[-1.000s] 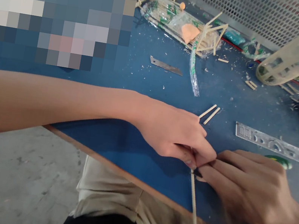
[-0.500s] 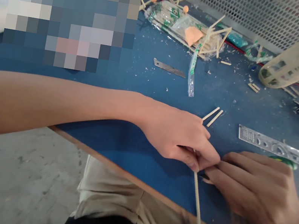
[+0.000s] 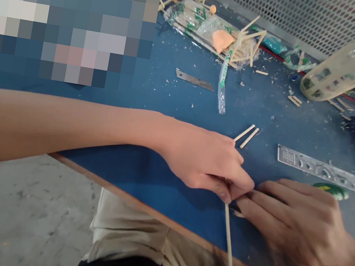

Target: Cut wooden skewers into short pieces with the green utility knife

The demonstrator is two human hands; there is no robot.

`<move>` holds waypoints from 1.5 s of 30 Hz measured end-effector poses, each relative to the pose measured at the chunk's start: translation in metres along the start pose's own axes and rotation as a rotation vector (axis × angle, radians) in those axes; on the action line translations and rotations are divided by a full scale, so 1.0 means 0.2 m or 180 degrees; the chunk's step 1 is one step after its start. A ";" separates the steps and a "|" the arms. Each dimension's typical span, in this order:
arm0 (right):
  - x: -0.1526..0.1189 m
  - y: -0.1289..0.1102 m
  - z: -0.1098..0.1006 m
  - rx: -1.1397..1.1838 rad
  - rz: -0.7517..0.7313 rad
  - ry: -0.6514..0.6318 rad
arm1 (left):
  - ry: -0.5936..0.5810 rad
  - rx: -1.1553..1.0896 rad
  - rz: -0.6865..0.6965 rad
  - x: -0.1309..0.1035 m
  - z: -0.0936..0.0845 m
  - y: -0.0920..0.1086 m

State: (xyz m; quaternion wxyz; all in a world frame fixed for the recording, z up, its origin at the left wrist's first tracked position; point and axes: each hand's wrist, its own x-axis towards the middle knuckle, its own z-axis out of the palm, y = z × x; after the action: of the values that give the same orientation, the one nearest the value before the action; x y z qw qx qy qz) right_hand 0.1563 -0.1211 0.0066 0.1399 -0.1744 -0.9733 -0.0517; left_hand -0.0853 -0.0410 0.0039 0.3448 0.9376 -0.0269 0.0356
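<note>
The left hand [image 3: 212, 159] pinched a wooden stick [image 3: 228, 238] running toward six o'clock; the right hand [image 3: 298, 223] clamped a half-hidden dark piece [image 3: 235, 209], a stencil ruler [image 3: 324, 170] at its one o'clock.

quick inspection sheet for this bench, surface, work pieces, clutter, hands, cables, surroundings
Surface: blue tabletop, pale scraps scattered over it
Work pieces: thin stick, near end appearing to overhang the table edge; two short sticks beyond the left hand
Clutter: loose blade, clear stencil ruler, plastic-wrapped stick packet, leaning bottle
Hands: left hand pinches the thin stick; right hand holds a dark item beside it, mostly hidden
Cables: thin red strand behind the packet, possibly a wire
Surroundings: perforated panel behind; grey floor below
</note>
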 end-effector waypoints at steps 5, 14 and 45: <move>0.00 -0.02 -0.01 -0.0084 -0.0155 -0.0107 | 0.0093 0.0008 -0.0031 -0.01 0.01 0.00; -0.01 0.00 0.02 -0.0015 0.0014 0.0094 | 0.0021 -0.0021 -0.0075 0.00 0.00 0.01; 0.01 0.00 -0.01 -0.0038 -0.0059 0.0049 | 0.0062 0.0111 0.0004 0.00 0.00 0.01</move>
State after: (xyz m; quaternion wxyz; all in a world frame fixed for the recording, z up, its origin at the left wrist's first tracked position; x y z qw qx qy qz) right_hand 0.1544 -0.1213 0.0099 0.1459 -0.1659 -0.9734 -0.0601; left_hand -0.0863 -0.0425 0.0052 0.3286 0.9431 -0.0235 0.0455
